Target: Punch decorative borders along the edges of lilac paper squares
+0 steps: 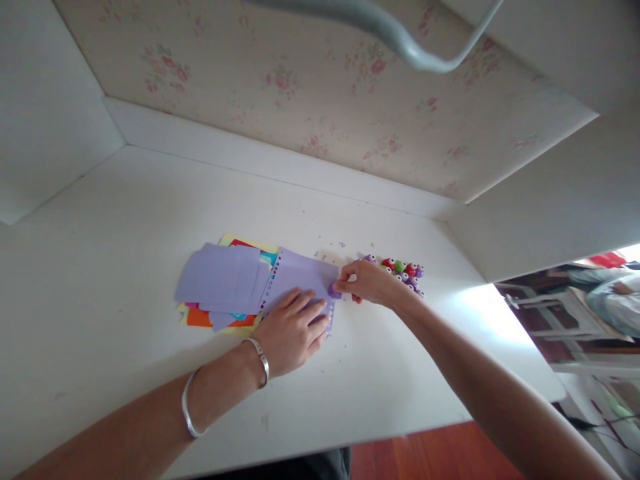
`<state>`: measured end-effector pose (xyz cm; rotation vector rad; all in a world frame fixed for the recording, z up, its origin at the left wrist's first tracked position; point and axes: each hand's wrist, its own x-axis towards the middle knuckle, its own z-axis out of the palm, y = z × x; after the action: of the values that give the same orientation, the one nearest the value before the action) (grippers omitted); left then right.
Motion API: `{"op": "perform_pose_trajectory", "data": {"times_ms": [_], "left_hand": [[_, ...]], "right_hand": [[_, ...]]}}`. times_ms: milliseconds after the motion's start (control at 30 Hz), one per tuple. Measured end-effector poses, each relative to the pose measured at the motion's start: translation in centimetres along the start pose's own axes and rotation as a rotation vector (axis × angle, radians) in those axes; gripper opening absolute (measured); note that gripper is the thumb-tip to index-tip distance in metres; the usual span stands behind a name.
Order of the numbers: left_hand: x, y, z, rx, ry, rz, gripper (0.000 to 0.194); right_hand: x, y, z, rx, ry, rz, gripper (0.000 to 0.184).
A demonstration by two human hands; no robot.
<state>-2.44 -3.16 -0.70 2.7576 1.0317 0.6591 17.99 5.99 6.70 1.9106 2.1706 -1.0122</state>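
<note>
Hands at work on the surface (150,200): I pin the lilac sheet (306,272) w/ my L hand (293,333), fingers spread flat across the sheet's near part. My R hand (367,283), at the sheet's R edge, pinches a small purple punch (334,291) btwn thumb & fingers; whether it's squeezed fully down, can't tell. The sheet lies in front of me, its L edge lined w/ small cut-out shapes, colours showing in them. More marks, prob. cut-outs too, run along its R edge on the near side of the purple punch.

L of the sheet, just under its edge or touching it (can't tell which), sits a pile of paper (215,273), lilac on top w/ yellow, red, teal & orange poking out. R of the sheet, past my R hand & partly hidden by it, stands a cluster of punches (411,269) in red, green & purple w/ googly eyes. Tiny lilac scraps (342,245) dot the area just beyond the sheet's far R corner.

Step in hand, I'd judge: punching a decorative row along the sheet's R edge, approx. midway. Next move calls for a firm press w/ the sheet held flat, then a short shift along that edge, w/ even spacing & no overlap; a slack hold could skew the row or crease the sheet.
</note>
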Motion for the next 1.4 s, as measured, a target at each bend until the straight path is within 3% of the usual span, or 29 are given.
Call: {"op": "perform_pose_trajectory", "data": {"times_ms": [367,1033,1400], "left_hand": [[-0.1,0.0,0.3,-0.001,0.017,-0.003,0.028],[0.0,0.1,0.3,0.004,0.034,-0.005,0.027],[-0.1,0.1,0.5,0.004,0.048,-0.002,0.025]], "right_hand": [[-0.1,0.5,0.2,0.076,-0.008,-0.04,0.024],[-0.2,0.0,-0.3,0.01,-0.017,-0.007,0.015],[-1.6,2.4,0.8,0.134,0.088,-0.188,0.031]]}}
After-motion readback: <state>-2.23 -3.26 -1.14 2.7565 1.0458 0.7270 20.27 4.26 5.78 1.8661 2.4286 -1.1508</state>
